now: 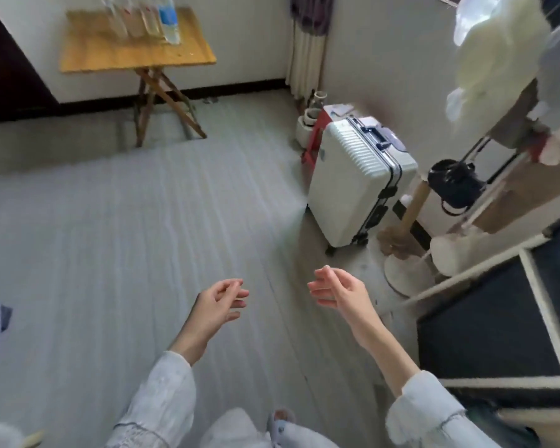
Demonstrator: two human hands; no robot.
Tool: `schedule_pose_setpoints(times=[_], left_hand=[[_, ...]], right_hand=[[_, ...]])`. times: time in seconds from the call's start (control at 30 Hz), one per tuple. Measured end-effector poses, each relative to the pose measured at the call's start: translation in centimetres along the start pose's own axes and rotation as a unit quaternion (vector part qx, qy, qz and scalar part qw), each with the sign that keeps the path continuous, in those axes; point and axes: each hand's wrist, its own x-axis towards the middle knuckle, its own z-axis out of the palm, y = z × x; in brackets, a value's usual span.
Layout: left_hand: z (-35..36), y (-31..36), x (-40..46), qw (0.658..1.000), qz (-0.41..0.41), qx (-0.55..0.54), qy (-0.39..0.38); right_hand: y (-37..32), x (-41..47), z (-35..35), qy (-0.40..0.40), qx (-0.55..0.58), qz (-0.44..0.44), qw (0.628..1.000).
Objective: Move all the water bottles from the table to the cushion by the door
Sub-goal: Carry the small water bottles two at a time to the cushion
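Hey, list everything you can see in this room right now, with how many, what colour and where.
water bottles: about five, blurred, clear, one with a blue label; standing in a row on the table, far left
table: one, light wood, folding legs; against the far wall
suitcase: one, white with dark trim; upright by the right wall
stool: one, red; behind the suitcase
curtain: one, cream with a purple top; far corner
floor: grey planks
sleeves: two, pale; bottom of the view
hands: left and right, both empty, fingers loosely curled, held out over the floor
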Motion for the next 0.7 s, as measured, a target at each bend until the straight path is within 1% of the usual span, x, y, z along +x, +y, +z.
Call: schedule_pose_setpoints(times=[0.17,0.3,0.4,0.53,0.63,0.7], left_hand=[[-4.4,2.1,6.0,0.994,-0.017,-0.048,0.098],[-8.3,4.4,13.2,0.984,-0.013,-0.089,0.155],[-11.2,7.2,20.0,0.981,-0.013,-0.110,0.158],[-16.3,12.6,29.2,0.982,0.000,-0.111,0.155],[-19.8,16.8,35.1,0.980,0.020,-0.105,0.167],[-21.5,18.9,38.6,0.982,0.020,-0.099,0.160]], right_hand=[[-3.4,9.9,5.6,-0.091,-0.037,0.011,0.995],[-6.6,17.7,10.9,-0.139,-0.063,0.003,0.988],[-9.7,24.2,15.1,-0.148,-0.069,0.000,0.987],[-15.2,32.6,20.8,-0.147,-0.073,-0.005,0.986],[-18.9,38.1,24.4,-0.153,-0.072,-0.019,0.985],[-20.7,41.5,26.4,-0.155,-0.072,-0.015,0.985]])
